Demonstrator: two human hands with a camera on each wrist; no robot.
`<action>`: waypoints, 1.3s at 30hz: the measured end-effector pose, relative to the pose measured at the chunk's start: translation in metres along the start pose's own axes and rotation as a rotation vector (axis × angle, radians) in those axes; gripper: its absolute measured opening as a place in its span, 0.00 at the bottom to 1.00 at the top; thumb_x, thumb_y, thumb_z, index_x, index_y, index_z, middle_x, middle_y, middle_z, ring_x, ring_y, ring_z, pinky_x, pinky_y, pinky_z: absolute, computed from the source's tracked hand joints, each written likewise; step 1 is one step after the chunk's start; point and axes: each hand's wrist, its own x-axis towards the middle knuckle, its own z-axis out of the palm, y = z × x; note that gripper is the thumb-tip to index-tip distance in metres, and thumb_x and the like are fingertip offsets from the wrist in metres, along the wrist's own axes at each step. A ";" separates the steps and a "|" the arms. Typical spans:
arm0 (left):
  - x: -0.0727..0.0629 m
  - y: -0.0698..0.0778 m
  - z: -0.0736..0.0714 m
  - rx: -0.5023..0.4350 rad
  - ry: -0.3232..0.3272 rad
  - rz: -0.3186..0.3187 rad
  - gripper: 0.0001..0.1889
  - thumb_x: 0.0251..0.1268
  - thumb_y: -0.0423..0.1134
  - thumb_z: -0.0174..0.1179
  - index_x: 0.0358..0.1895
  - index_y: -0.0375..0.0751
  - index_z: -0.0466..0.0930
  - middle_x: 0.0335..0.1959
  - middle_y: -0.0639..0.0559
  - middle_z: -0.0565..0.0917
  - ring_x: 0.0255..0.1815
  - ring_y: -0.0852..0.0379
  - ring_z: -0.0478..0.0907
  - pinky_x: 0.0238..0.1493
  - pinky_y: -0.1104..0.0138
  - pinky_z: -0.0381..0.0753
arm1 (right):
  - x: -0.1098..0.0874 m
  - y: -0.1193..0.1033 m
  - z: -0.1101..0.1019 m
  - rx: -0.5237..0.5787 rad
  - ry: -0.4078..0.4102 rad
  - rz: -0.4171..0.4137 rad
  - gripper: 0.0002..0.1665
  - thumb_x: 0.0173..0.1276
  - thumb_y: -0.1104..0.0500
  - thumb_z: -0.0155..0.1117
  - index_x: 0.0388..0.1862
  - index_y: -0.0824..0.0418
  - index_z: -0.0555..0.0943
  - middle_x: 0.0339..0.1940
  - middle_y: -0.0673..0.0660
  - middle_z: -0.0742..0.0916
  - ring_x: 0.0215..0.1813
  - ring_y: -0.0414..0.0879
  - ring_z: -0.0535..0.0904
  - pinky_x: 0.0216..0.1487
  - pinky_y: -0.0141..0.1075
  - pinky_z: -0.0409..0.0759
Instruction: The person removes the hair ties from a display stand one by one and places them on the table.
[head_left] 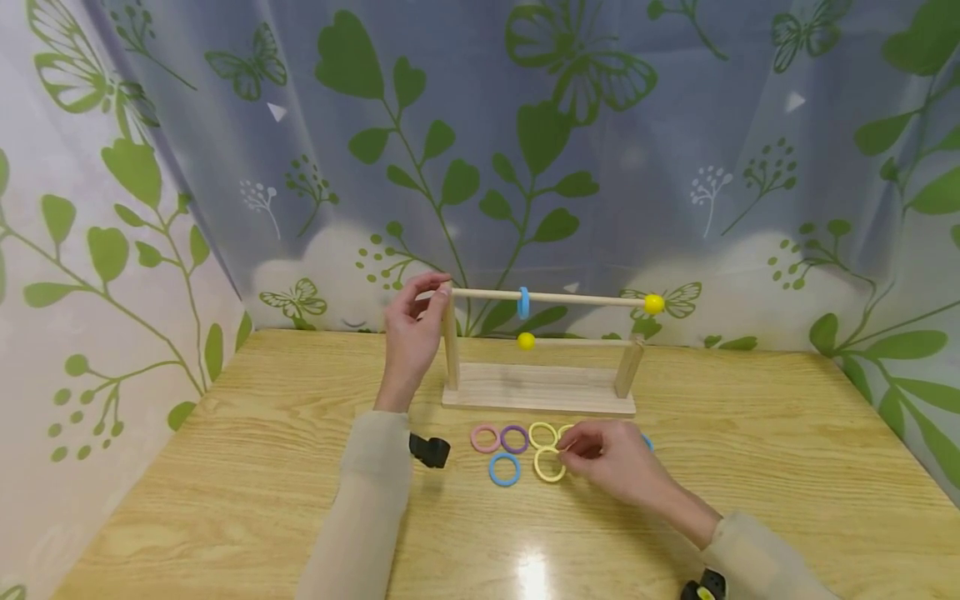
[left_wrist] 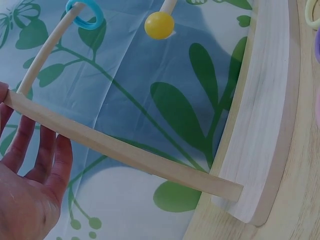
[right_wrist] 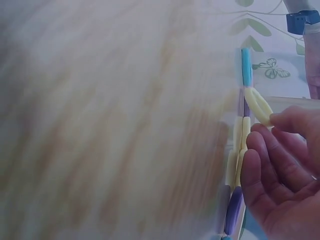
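My left hand (head_left: 415, 333) grips the top of the left post (head_left: 452, 350) of a wooden stand, thumb on one side and fingers on the other in the left wrist view. From that post runs a wooden rod (head_left: 585, 298) with a yellow ball (head_left: 654, 304) at its far end; a blue ring (head_left: 523, 302) hangs on it. Over the table, my right hand (head_left: 618, 462) pinches a yellow ring (right_wrist: 250, 104) between thumb and index finger. The right wrist view shows that ring tilted up. Nearby lie a pink ring (head_left: 473, 439), a purple ring (head_left: 503, 439) and a blue ring (head_left: 491, 469).
A lower rod (head_left: 577, 342) with a yellow ball (head_left: 526, 342) extends left from the right post (head_left: 629, 368). The stand's base (head_left: 540, 392) rests on the wooden table (head_left: 247, 467). Behind it hangs a leaf-patterned curtain (head_left: 465, 100). My right hand partly hides more rings.
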 end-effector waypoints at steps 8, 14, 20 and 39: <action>0.000 0.000 0.000 -0.001 0.004 0.002 0.11 0.76 0.38 0.59 0.54 0.40 0.85 0.50 0.47 0.84 0.40 0.61 0.82 0.37 0.71 0.79 | 0.003 0.000 0.003 -0.015 -0.025 -0.006 0.03 0.63 0.63 0.71 0.36 0.58 0.89 0.30 0.49 0.92 0.32 0.31 0.83 0.34 0.27 0.80; 0.001 0.001 0.001 -0.002 0.009 0.004 0.11 0.76 0.37 0.60 0.54 0.38 0.84 0.49 0.47 0.83 0.39 0.61 0.81 0.37 0.72 0.79 | 0.004 -0.001 0.004 -0.002 -0.039 -0.023 0.03 0.64 0.61 0.72 0.36 0.57 0.89 0.30 0.49 0.92 0.32 0.31 0.84 0.33 0.27 0.80; -0.001 0.001 0.000 0.000 0.004 0.006 0.11 0.76 0.38 0.60 0.55 0.39 0.85 0.50 0.48 0.83 0.39 0.60 0.81 0.36 0.71 0.78 | 0.004 0.000 0.004 -0.001 -0.046 -0.038 0.02 0.64 0.61 0.73 0.36 0.58 0.88 0.31 0.50 0.92 0.32 0.31 0.83 0.34 0.27 0.81; 0.000 0.001 0.000 -0.009 0.009 0.007 0.11 0.76 0.37 0.60 0.54 0.39 0.85 0.49 0.47 0.83 0.39 0.59 0.81 0.39 0.71 0.80 | 0.002 0.002 -0.002 -0.016 -0.006 -0.048 0.03 0.63 0.62 0.73 0.37 0.58 0.88 0.30 0.47 0.90 0.32 0.31 0.82 0.34 0.28 0.82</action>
